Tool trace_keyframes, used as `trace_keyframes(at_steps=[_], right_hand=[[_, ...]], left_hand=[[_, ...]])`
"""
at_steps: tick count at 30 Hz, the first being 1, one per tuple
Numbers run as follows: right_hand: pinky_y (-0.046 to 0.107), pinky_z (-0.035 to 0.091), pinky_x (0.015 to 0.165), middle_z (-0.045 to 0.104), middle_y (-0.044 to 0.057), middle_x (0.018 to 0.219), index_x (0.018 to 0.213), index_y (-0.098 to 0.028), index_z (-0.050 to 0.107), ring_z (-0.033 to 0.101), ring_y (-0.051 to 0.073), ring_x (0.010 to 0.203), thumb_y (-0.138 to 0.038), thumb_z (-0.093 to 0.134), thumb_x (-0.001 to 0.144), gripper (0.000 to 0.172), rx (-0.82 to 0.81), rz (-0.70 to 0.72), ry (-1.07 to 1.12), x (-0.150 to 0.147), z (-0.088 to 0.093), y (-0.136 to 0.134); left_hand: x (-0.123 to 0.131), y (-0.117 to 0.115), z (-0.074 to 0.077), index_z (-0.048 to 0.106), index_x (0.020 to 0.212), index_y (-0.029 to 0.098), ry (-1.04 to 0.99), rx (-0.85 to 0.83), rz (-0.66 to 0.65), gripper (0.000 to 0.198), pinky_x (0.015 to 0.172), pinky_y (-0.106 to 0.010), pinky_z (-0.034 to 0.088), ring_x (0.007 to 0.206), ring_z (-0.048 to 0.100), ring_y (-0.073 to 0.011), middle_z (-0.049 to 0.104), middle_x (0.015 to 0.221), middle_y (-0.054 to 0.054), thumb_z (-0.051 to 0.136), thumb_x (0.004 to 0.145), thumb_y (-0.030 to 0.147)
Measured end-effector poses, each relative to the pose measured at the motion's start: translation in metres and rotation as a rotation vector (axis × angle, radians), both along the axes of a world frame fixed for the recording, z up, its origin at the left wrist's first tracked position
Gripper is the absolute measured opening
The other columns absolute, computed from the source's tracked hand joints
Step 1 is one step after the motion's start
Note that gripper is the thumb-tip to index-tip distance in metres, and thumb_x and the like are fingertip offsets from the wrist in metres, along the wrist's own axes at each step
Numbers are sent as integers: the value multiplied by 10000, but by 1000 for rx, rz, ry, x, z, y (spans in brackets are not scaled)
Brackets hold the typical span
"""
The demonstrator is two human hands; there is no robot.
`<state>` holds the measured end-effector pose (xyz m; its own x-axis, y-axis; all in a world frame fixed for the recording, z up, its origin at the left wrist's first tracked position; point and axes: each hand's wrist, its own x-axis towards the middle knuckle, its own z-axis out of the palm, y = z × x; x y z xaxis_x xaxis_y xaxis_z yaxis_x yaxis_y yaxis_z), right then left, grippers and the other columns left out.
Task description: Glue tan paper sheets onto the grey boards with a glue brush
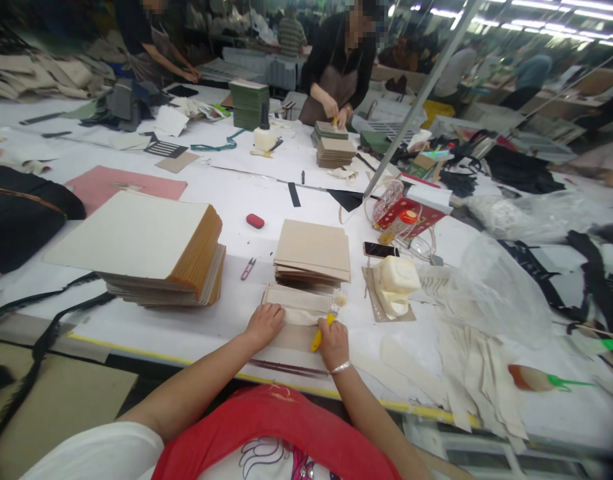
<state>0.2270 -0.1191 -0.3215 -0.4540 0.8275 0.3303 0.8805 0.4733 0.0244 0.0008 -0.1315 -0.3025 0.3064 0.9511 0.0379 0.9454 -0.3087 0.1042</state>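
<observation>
My right hand (335,341) is closed around a small brush (318,340) with a yellow handle, its bristle end pointing away from me. My left hand (266,325) is closed at the left end of a beige cloth piece (302,316), its fingertips pressed on the edge. The cloth lies over beige board panels (299,339) on the table before me. Just beyond sits a stack of beige boards (313,243). To the right, a cut-open white plastic container (397,277) rests on a stained board.
A tall stack of larger boards (136,233) stands left. Between the stacks lie pink thread snips (248,269) and a red case (255,221). A phone (381,249), cloth strips (479,373) and a slanted metal pole (416,107) are right. Across the table, a co-worker (341,67) handles stacked panels.
</observation>
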Motion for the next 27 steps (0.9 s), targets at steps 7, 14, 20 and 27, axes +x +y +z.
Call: trace_keyframes(at_steps=[7,14,20,27], right_hand=[[292,305,638,453,31,635,954,-170,564,437,174,668,-130,429,784,221,-68,-328,-177,133,-9,-41],[294,389,630,560,86,779,1041,-132,496,514,180,696,-63,393,721,343,-130,-528,-24,157,-8,-43],[341,429,814,543,97,1083,1249,-152,327,505,180,937,-58,344,713,545,-92,-60,475,37,1,-6],[363,355,891,576,123,1040,1087,-112,491,482,207,991,-62,382,757,351,-192,6,309,-22,-17,27]], left_hand=[[3,7,-1,492,1128,183,-36,20,22,347,906,-380,314,1097,405,-233,463,1231,-93,437,825,343],[46,24,-22,299,1323,119,-22,-81,-116,638,1055,-406,125,1300,173,-230,258,1409,-109,355,816,502],[74,22,-20,236,1349,271,-51,-130,-178,621,1021,-552,21,1316,84,-286,181,1442,-31,316,801,552],[34,19,-22,164,1373,132,-24,-119,-67,746,1063,-432,61,1316,121,-231,183,1435,-98,308,790,574]])
